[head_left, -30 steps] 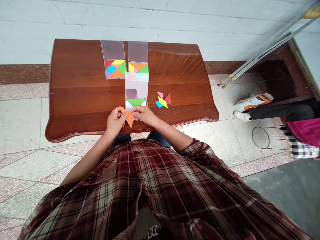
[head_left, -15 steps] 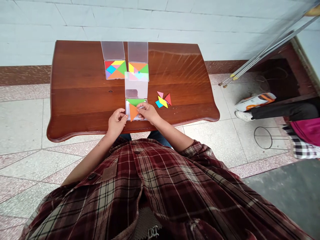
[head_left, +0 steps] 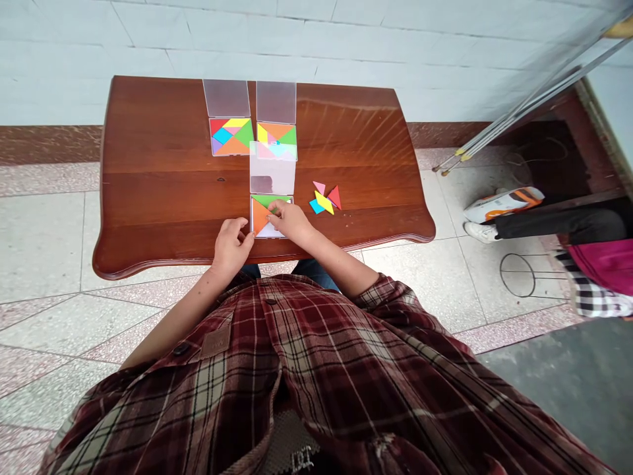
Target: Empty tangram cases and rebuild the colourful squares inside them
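Note:
An open tangram box (head_left: 251,216) with a clear lid (head_left: 271,173) lies near the table's front edge. Along its far side sits a green triangle (head_left: 270,199), and an orange triangle (head_left: 259,216) lies at its left side. The thumb and fingers of my right hand (head_left: 293,223) are pinched on the orange triangle's inner point. My left hand (head_left: 231,247) is closed at the box's near left corner, its thumb touching there. To the right lie loose tangram pieces: a pink triangle (head_left: 319,188), a yellow parallelogram (head_left: 324,202), a red triangle (head_left: 335,196) and a blue piece (head_left: 316,206).
Two filled tangram boxes, a left one (head_left: 231,137) and a right one (head_left: 289,138), stand open farther back on the wooden table (head_left: 163,198). The front box's lid overlaps the right one. Crutches (head_left: 494,128), a bag (head_left: 504,203) and a seated person's leg (head_left: 548,223) are at the right.
The orange triangle has moved down and turned to lie along the box's left side, below the green triangle. My right hand has shifted slightly left with it. My left thumb stays at the corner.

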### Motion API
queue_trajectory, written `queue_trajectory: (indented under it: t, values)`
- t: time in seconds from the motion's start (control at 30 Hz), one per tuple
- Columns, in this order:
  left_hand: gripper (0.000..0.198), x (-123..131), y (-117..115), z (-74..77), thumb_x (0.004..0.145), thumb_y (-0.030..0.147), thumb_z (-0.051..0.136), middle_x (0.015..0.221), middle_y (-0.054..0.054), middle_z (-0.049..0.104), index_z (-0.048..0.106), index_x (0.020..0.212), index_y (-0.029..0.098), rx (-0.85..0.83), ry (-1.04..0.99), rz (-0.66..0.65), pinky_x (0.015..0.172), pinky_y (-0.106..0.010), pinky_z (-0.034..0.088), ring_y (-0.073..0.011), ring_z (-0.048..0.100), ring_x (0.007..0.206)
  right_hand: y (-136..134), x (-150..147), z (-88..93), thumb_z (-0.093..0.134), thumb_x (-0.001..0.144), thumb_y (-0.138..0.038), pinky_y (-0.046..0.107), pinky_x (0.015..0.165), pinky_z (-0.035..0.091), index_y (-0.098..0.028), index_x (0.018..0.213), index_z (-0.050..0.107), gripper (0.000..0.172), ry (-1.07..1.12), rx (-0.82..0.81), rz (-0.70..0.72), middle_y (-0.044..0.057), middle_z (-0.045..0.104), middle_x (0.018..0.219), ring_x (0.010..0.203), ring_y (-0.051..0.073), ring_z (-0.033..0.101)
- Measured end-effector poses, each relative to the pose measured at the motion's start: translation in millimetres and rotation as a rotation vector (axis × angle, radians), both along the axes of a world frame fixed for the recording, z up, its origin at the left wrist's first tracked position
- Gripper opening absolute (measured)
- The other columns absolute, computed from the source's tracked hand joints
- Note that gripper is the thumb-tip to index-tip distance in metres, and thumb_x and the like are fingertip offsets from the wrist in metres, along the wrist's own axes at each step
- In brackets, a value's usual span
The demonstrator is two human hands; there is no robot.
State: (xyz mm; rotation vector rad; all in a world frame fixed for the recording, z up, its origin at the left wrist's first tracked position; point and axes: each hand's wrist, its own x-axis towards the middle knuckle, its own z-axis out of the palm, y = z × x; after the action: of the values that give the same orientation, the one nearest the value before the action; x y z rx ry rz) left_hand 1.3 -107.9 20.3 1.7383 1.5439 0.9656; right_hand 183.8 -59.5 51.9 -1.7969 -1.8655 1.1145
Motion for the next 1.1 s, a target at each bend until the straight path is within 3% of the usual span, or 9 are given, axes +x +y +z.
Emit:
queue_trajectory:
  t: [0.13, 0.27, 0.5, 0.7, 0.8, 0.9, 1.1]
  values:
    - [0.027, 3.5, -2.1, 4.6, 0.08, 0.024, 0.066, 0.098, -0.004, 0.057, 0.062, 0.106, 0.019, -0.023, 0.167, -0.061, 0.079, -0.033, 0.05, -0.0149, 0.055, 0.068, -3.1, 2.7, 11.1, 0.055, 0.092, -0.014, 0.037, 0.091, 0.05, -0.015, 0.115, 0.064, 0.025, -0.22, 0.055, 0.119, 0.011, 0.075, 0.106, 0.101, 0.024, 0.069]
    - [0.032, 7.8, -2.3, 8.8, 0.083, 0.024, 0.062, 0.103, -0.007, 0.059, 0.06, 0.115, 0.018, -0.053, 0.313, -0.082, 0.085, -0.036, 0.051, -0.0195, 0.059, 0.08, -1.9, 4.5, 8.9, 0.051, 0.091, -0.009, 0.034, 0.092, 0.05, -0.017, 0.116, 0.066, 0.031, -0.175, 0.065, 0.142, 0.008, 0.075, 0.108, 0.101, 0.022, 0.07]
    - [0.028, 10.0, 5.2, 7.1, 0.084, 0.022, 0.059, 0.105, -0.009, 0.06, 0.06, 0.112, 0.018, -0.06, 0.372, -0.058, 0.082, -0.037, 0.051, -0.0232, 0.061, 0.087, -3.0, 33.1, -13.7, 0.052, 0.086, -0.012, 0.031, 0.08, 0.054, -0.017, 0.104, 0.066, 0.023, 0.113, 0.131, -0.08, 0.004, 0.072, 0.091, 0.077, 0.016, 0.067]
    - [0.023, 7.4, 10.3, 3.4, 0.081, 0.021, 0.061, 0.092, -0.006, 0.061, 0.061, 0.105, 0.02, -0.03, 0.353, -0.043, 0.075, -0.034, 0.048, -0.0221, 0.058, 0.083, 0.9, 92.1, -17.6, 0.053, 0.082, -0.021, 0.031, 0.072, 0.053, -0.019, 0.095, 0.063, 0.017, 0.246, 0.249, -0.372, -0.001, 0.065, 0.077, 0.062, 0.012, 0.059]
    - [0.02, 3.7, 11.7, 0.9, 0.08, 0.024, 0.062, 0.087, -0.003, 0.061, 0.061, 0.1, 0.021, -0.008, 0.305, -0.031, 0.073, -0.032, 0.047, -0.0196, 0.056, 0.077, 2.1, 128.8, -18.3, 0.052, 0.082, -0.023, 0.033, 0.075, 0.053, -0.019, 0.094, 0.063, 0.017, 0.167, 0.322, -0.482, 0.001, 0.067, 0.08, 0.069, 0.015, 0.062]
    - [0.016, 0.4, 11.6, -1.7, 0.082, 0.028, 0.061, 0.081, -0.001, 0.059, 0.061, 0.096, 0.022, 0.014, 0.25, -0.009, 0.072, -0.031, 0.046, -0.0173, 0.054, 0.071, -1.6, 151.7, -21.9, 0.053, 0.081, -0.024, 0.038, 0.082, 0.053, -0.019, 0.096, 0.063, 0.019, 0.026, 0.322, -0.492, 0.003, 0.068, 0.085, 0.079, 0.019, 0.064]
    - [0.013, -1.6, 8.8, -2.7, 0.084, 0.03, 0.054, 0.076, 0.0, 0.058, 0.06, 0.093, 0.021, 0.076, 0.219, -0.001, 0.072, -0.031, 0.045, -0.0167, 0.054, 0.07, -6.3, 135.8, -22.2, 0.058, 0.081, -0.02, 0.041, 0.087, 0.052, -0.019, 0.102, 0.065, 0.022, -0.237, 0.274, -0.326, 0.009, 0.068, 0.099, 0.091, 0.024, 0.062]
